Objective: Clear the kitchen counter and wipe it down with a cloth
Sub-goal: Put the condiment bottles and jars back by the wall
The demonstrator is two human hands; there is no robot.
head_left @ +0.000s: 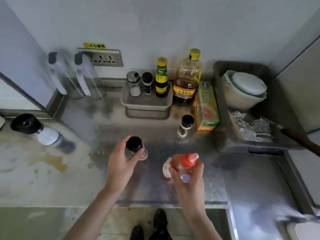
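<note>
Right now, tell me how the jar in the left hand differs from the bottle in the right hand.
The jar has a flat black cap; the bottle has a red pointed nozzle cap. The jar stands upright on the counter under the left hand; the bottle is tilted in the right hand. The jar looks clear and plain; the bottle carries a red and white label. Each is gripped by one hand.

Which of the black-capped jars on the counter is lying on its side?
The large black-capped jar at the far left of the counter lies on its side. The spice jar near the green box and the jars in the grey basket stand upright.
</note>
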